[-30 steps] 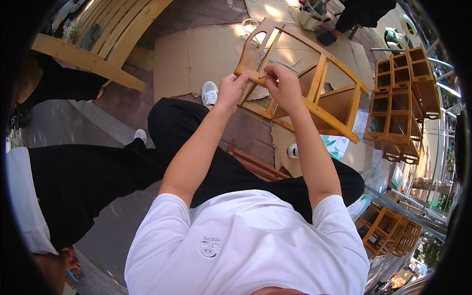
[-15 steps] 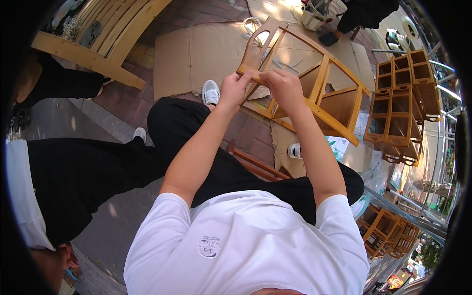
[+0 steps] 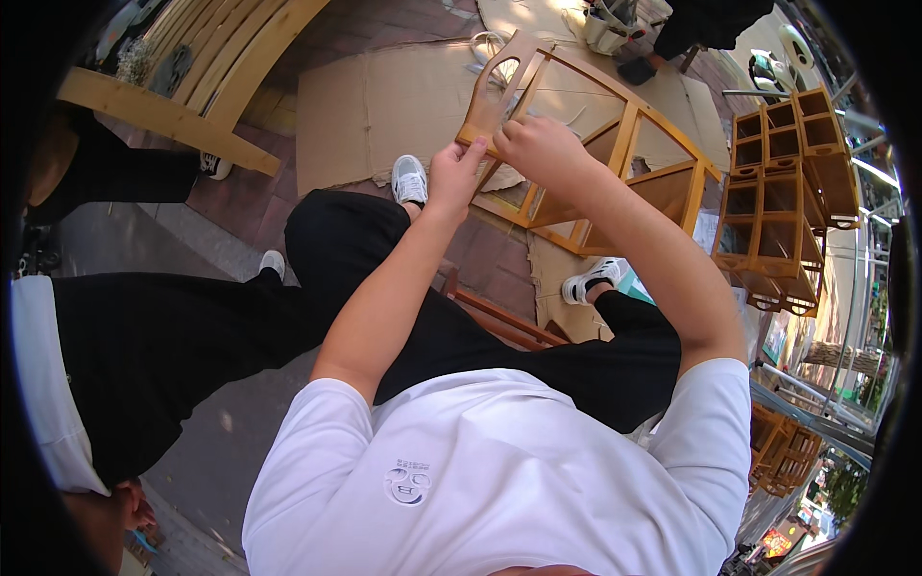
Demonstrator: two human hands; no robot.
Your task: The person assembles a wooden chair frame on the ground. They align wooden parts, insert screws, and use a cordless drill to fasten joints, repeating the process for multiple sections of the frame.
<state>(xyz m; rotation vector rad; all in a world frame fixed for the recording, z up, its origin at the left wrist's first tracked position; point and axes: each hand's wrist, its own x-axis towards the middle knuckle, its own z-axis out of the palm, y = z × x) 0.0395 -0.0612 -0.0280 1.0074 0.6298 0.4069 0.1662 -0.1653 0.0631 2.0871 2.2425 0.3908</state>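
A brown wooden rack (image 3: 629, 130) with open panels lies tilted on the ground before me. Its near-left end is a board (image 3: 490, 96) with an oval handle cut-out. My left hand (image 3: 454, 176) is closed on the lower corner of that board, thumb on top. Just to its right, my right hand (image 3: 541, 149) has its fingers curled and pressed against the same edge. Whether those fingers hold anything small is hidden by the hand itself. My right forearm crosses over the rack's near side and covers part of it.
Flattened cardboard (image 3: 413, 96) lies beneath the rack on brick paving. A slatted wooden bench (image 3: 168, 120) stands at the far left, stacked wooden racks (image 3: 778, 197) at the right. One person sits close on my left; another person's dark-clothed leg (image 3: 701, 34) shows at the far right.
My right elbow has swung outward to the right, and the right hand has turned and shifted slightly left along the board. My right leg has drawn inward. The left hand keeps its grip.
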